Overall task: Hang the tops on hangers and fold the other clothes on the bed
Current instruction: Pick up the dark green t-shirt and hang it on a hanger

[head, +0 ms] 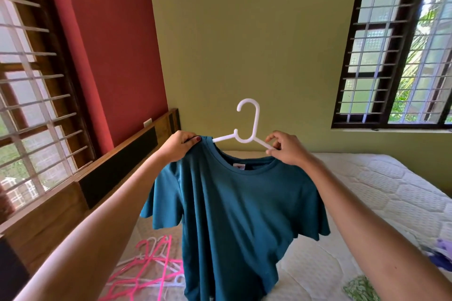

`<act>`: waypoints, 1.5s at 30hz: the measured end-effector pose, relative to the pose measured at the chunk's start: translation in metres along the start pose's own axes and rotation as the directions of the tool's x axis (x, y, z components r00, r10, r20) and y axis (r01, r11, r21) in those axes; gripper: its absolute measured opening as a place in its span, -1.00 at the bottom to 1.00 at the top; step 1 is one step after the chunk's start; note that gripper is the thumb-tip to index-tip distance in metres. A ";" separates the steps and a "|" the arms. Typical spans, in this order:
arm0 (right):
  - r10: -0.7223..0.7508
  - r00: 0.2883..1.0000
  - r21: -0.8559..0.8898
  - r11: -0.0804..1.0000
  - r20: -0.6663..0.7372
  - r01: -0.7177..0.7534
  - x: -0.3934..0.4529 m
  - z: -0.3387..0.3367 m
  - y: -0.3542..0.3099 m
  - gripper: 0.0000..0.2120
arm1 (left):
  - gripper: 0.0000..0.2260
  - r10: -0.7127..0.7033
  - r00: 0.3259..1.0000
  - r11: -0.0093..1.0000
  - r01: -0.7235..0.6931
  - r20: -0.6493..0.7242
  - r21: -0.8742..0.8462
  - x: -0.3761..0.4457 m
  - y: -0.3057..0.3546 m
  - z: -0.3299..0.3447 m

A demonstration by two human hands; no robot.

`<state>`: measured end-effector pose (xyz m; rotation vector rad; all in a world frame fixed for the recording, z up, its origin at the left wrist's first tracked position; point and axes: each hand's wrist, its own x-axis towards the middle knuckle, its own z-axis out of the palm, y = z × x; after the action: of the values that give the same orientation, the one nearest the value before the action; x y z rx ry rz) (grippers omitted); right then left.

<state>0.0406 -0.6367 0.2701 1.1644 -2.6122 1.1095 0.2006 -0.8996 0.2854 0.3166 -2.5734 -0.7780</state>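
Note:
A teal T-shirt (232,215) hangs in the air in front of me, above the bed (367,190). A white plastic hanger (247,127) sticks up out of its neck opening, hook upward. My left hand (179,145) grips the shirt's left shoulder by the collar. My right hand (286,148) pinches the hanger's right arm together with the collar edge. The hanger's left arm shows bare above the collar; its ends are hidden inside the shirt or behind my hands.
Several pink and white hangers (149,266) lie on the mattress at lower left. Purple clothes (440,254) and a green patterned garment (359,288) lie at the right edge. A wooden headboard (117,164) runs along the left, with barred windows on both sides.

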 end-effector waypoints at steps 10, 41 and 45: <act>-0.127 0.992 -0.018 0.992 -0.011 0.127 0.010 0.010 -0.028 -0.90 | -0.80 -0.092 0.993 0.980 0.104 -0.078 0.168 -0.001 -0.016 -0.020; -0.260 0.965 0.128 0.959 0.039 0.253 0.025 0.038 -0.119 -0.92 | -0.91 -0.002 0.997 0.971 0.020 -0.075 0.237 -0.057 -0.021 -0.054; -0.204 0.973 -0.097 0.972 0.110 0.214 0.029 0.027 -0.115 -0.72 | -0.91 -0.064 0.981 0.964 0.109 -0.183 0.243 -0.064 -0.007 -0.058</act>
<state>0.1032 -0.7234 0.3275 1.4643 -2.5086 0.8801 0.2847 -0.9117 0.3033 0.5540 -2.5052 -0.4278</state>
